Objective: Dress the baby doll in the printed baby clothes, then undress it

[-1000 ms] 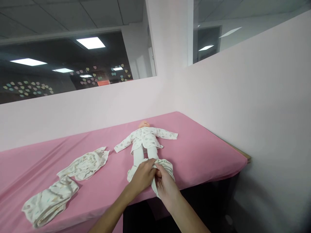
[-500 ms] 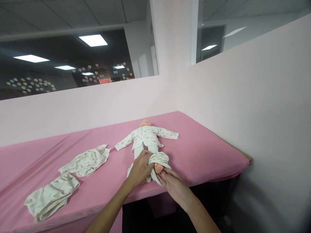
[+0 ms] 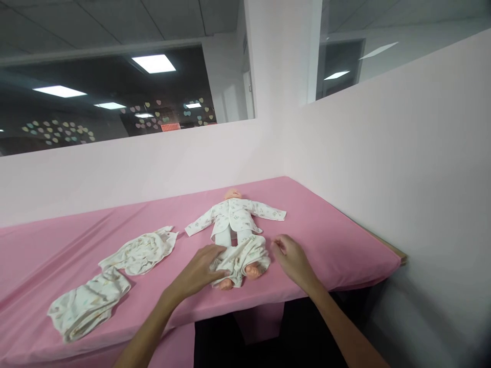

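A person's bare left hand (image 3: 199, 271) and right hand (image 3: 293, 258) flank a pair of white printed cloth trousers (image 3: 240, 258) near the front edge of a table draped in smooth pink cloth (image 3: 326, 245). The left hand touches and partly covers the trousers, thumb and fingers apart; whether they pinch fabric cannot be told. The right is curled just beside the garment; whether its fingertips meet is unclear. The trousers lie bunched around the lower legs of a baby doll (image 3: 232, 193) on its back, two flesh-coloured feet (image 3: 253, 271) poking out.

At left, a folded, patterned pale cloth (image 3: 90, 306) lies against a crumpled one (image 3: 141, 250). Farther up, a white long-sleeved jacket (image 3: 238, 213) dresses the doll, arms spread; its scattered printed motifs are too small to read. Beyond stands a plain pale wall (image 3: 134, 174). Pastel heart shapes (image 3: 57, 130), a small orange-red panel (image 3: 170, 127) with illegible detail and bright rectangular lights (image 3: 154, 63) show in the dark window (image 3: 95, 56).
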Demonstrator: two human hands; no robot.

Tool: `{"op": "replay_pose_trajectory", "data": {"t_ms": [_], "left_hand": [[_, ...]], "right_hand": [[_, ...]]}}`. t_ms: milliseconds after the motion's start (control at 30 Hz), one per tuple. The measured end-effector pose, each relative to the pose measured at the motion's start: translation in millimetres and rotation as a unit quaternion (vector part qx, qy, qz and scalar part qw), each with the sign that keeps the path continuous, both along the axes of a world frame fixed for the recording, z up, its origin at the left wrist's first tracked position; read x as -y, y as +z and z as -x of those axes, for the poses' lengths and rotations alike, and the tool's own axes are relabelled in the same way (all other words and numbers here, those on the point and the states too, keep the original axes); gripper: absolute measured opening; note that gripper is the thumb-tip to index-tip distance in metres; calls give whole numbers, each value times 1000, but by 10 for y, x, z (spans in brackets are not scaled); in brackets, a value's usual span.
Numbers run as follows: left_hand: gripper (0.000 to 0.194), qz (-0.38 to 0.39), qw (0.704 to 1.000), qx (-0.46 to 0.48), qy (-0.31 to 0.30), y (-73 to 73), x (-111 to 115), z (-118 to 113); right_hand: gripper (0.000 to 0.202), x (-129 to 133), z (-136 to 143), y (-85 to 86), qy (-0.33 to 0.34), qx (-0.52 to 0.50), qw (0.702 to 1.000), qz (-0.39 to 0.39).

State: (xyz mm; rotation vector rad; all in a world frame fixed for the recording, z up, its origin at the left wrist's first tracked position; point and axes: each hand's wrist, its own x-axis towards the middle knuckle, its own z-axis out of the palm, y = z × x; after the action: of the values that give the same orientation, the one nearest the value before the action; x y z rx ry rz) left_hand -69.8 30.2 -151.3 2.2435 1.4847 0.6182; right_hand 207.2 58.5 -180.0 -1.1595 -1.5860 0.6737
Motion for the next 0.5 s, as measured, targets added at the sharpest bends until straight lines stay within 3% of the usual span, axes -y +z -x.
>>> {"op": "replay_pose_trajectory", "data": {"t_ms": [133,233,367,500], "left_hand": [[51,76,996,20,33,51,13,203],[41,104,994,36,11,98,-49,260],[37,117,984,137,-10,117,-203,325],[43,60,963,250,81,41,-485,286]], "right_hand": [[22,-71,157,287,85,-1,996,-15],[22,-166,375,436,180,60,982,-1],[19,-404,587,491,260,120,957,49],[24,-622,804,518,294,137,942,83]]}}
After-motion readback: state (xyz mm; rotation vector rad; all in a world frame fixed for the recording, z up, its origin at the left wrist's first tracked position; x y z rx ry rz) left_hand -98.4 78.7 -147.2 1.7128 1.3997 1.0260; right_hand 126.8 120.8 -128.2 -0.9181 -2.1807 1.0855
